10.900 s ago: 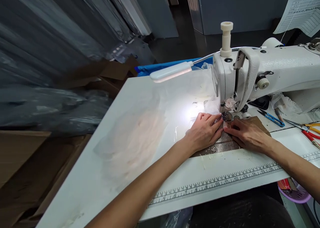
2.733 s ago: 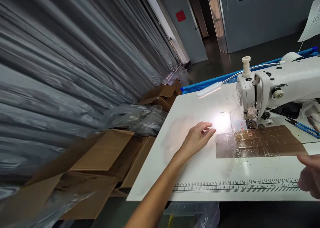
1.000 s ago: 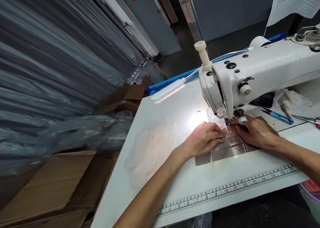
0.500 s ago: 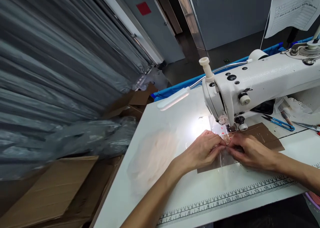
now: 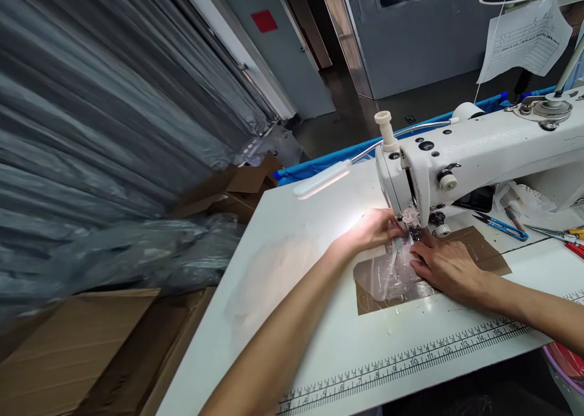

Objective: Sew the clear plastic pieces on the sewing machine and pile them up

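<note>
A white sewing machine point(image 5: 483, 142) stands on the white table, its needle and presser foot over a sheer, pale piece of material point(image 5: 395, 270). That material lies on a brown sheet point(image 5: 371, 300). My left hand point(image 5: 371, 228) is at the left of the presser foot, fingers bent near the needle; what its fingertips hold is hidden. To the right of the foot, my right hand point(image 5: 444, 264) presses curled fingers on the sheer material's edge.
Blue snips point(image 5: 502, 226) and other tools lie right of the machine head. A lamp point(image 5: 322, 180) reaches over the table. A printed ruler point(image 5: 410, 367) runs along the front edge. Cardboard boxes point(image 5: 82, 349) stand at the left.
My left hand has moved up and away from my right hand, to beside the presser foot. More of the sheer material now shows. The view has shifted slightly.
</note>
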A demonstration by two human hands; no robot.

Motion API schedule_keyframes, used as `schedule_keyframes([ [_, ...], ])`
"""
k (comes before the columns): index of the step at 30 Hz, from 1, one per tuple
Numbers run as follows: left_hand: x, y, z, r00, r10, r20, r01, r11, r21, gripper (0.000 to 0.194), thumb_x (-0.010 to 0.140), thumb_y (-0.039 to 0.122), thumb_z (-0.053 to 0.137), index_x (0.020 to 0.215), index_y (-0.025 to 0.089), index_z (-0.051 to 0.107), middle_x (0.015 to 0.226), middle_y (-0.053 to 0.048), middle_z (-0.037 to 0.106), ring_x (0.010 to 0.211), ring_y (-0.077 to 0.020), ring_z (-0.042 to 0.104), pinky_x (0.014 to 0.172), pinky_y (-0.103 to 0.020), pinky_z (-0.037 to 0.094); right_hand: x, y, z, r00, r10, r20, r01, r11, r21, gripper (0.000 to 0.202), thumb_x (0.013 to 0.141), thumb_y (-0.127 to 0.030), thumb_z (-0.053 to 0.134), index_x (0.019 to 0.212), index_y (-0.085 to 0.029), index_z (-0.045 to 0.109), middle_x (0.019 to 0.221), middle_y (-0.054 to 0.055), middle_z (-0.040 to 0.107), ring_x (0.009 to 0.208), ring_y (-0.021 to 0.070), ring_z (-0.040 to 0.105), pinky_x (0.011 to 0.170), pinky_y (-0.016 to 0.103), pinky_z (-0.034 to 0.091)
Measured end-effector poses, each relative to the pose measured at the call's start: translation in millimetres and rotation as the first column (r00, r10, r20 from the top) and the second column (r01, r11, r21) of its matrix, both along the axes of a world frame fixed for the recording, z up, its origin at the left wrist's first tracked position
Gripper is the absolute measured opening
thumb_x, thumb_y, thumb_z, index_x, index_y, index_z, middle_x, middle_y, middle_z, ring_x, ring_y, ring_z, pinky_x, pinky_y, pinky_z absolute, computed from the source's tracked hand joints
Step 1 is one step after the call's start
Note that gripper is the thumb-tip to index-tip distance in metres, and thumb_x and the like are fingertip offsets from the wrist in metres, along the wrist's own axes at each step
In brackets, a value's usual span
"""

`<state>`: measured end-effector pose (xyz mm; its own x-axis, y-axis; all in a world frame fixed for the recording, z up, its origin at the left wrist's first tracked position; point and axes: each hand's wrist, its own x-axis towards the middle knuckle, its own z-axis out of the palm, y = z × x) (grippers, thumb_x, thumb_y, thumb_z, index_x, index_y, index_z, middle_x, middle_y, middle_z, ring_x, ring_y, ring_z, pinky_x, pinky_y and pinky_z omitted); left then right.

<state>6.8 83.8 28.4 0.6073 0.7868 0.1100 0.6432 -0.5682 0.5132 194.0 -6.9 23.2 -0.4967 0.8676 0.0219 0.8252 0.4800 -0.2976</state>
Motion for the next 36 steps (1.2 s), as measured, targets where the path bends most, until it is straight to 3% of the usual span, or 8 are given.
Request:
schedule_keyframes([
  [4, -4, 15, -3.6, 0.998, 0.030, -0.056, -0.020, 0.987, 0.159, 0.016, 0.076, 0.027, 0.072, 0.089, 0.022, 0.066, 0.099, -0.005, 0.068, 0.093, -0.0236, 0.064, 0.079, -0.035, 0.053, 5, 4, -8.5, 1.000, -0.028, -0.013, 0.028, 0.999, 0.024, 0.025, 0.096, -0.028, 0.044, 0.101, -0.021, 0.068, 0.102, 0.011, 0.065, 0.074, 0.0172, 0.056, 0.053, 0.027, 0.025],
  [8, -16, -16, -2.7, 0.991, 0.071, -0.110, -0.018, 0.908, 0.419, 0.012, 0.087, 0.030, 0.064, 0.094, 0.021, 0.065, 0.105, -0.008, 0.064, 0.094, -0.0230, 0.063, 0.079, -0.037, 0.054, 10, 8, -10.3, 0.997, -0.031, -0.067, 0.028, 0.999, -0.039, 0.032, 0.095, -0.026, 0.044, 0.117, -0.027, 0.067, 0.106, 0.010, 0.064, 0.078, 0.0186, 0.058, 0.058, 0.027, 0.034],
  [12, -21, -66, -1.6, 0.956, -0.267, -0.118, 0.292, 0.882, 0.369, 0.023, 0.091, 0.037, 0.056, 0.103, 0.019, 0.065, 0.100, -0.009, 0.066, 0.086, -0.0196, 0.064, 0.071, -0.035, 0.056, 15, 12, -8.3, 0.993, -0.002, -0.115, -0.012, 0.992, -0.124, 0.041, 0.093, -0.023, 0.041, 0.127, -0.023, 0.064, 0.106, 0.011, 0.066, 0.084, 0.0225, 0.061, 0.068, 0.032, 0.044],
  [14, -20, -81, -5.0, 0.932, -0.332, -0.145, 0.362, 0.869, 0.338, 0.020, 0.095, 0.030, 0.049, 0.101, 0.018, 0.064, 0.100, -0.009, 0.068, 0.082, -0.0183, 0.065, 0.069, -0.034, 0.057, 18, 13, -7.6, 0.992, 0.003, -0.124, -0.021, 0.989, -0.146, 0.043, 0.092, -0.022, 0.039, 0.127, -0.022, 0.065, 0.106, 0.012, 0.067, 0.087, 0.0229, 0.062, 0.071, 0.034, 0.046],
  [21, -9, -86, -21.9, 0.997, -0.017, 0.073, -0.006, 0.953, 0.301, 0.025, 0.098, 0.025, 0.036, 0.081, 0.019, 0.053, 0.066, -0.001, 0.060, 0.054, -0.0116, 0.053, 0.051, -0.024, 0.046, 23, 14, -7.5, 0.987, 0.061, -0.146, -0.077, 0.991, -0.108, 0.040, 0.091, -0.024, 0.041, 0.121, -0.020, 0.068, 0.106, 0.012, 0.066, 0.087, 0.0202, 0.063, 0.076, 0.033, 0.048],
  [25, -6, -87, -19.2, 0.976, 0.129, 0.174, -0.164, 0.965, 0.205, 0.021, 0.095, 0.025, 0.040, 0.075, 0.020, 0.047, 0.056, 0.005, 0.051, 0.044, -0.0073, 0.041, 0.045, -0.020, 0.036, 32, 16, -0.1, 0.947, 0.065, -0.316, -0.126, 0.976, -0.177, 0.038, 0.089, -0.019, 0.041, 0.112, -0.018, 0.071, 0.093, 0.008, 0.069, 0.079, 0.0163, 0.063, 0.077, 0.030, 0.049],
  [31, -5, -91, -17.1, 0.982, 0.110, 0.154, -0.144, 0.961, 0.234, 0.023, 0.095, 0.024, 0.040, 0.074, 0.019, 0.050, 0.057, 0.003, 0.053, 0.045, -0.0077, 0.042, 0.044, -0.021, 0.035, 40, 3, -7.3, 0.892, 0.280, -0.354, -0.302, 0.953, -0.008, 0.038, 0.087, -0.017, 0.042, 0.113, -0.017, 0.070, 0.102, 0.010, 0.065, 0.094, 0.0191, 0.060, 0.083, 0.035, 0.050],
  [36, -3, -93, -19.6, 0.994, -0.110, -0.002, 0.100, 0.895, 0.434, 0.016, 0.094, 0.020, 0.046, 0.089, 0.017, 0.060, 0.085, -0.007, 0.070, 0.071, -0.0164, 0.062, 0.060, -0.031, 0.047, 35, -8, -11.8, 0.922, 0.347, -0.169, -0.344, 0.938, 0.051, 0.038, 0.087, -0.014, 0.046, 0.116, -0.021, 0.069, 0.104, 0.011, 0.060, 0.096, 0.0211, 0.057, 0.076, 0.034, 0.050],
])
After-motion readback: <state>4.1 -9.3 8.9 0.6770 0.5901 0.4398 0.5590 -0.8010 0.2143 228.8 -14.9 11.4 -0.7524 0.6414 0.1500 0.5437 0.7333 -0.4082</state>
